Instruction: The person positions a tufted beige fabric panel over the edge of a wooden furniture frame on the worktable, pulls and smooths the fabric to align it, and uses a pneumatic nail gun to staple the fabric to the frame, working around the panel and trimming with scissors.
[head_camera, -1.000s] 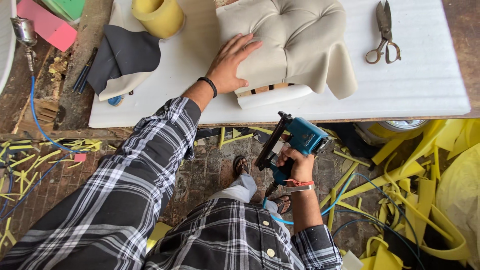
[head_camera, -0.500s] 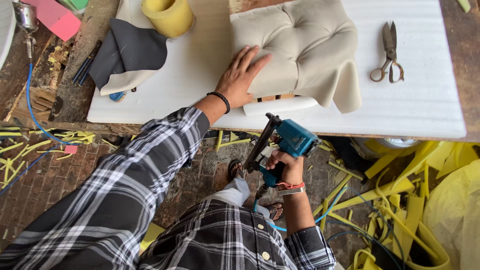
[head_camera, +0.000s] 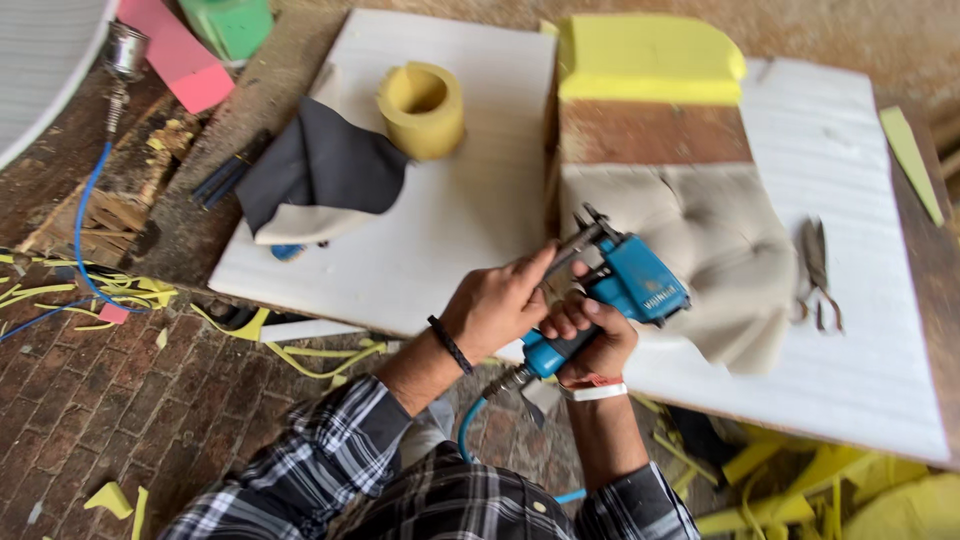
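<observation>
Above workbench (head_camera: 430, 250), stapler (head_camera: 625, 290) between fingers (head_camera: 530, 270)

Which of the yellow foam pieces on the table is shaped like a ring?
The yellow foam ring beside the dark cloth; the yellow foam block farther right is flat and solid.

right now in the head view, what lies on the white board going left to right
dark fabric piece → yellow foam roll → left hand → blue staple gun in the right hand → scissors

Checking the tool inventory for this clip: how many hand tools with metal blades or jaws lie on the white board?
1: dark scissors lie right of the beige cushion. The blue staple gun is held, not lying. Others may be hidden.
</observation>
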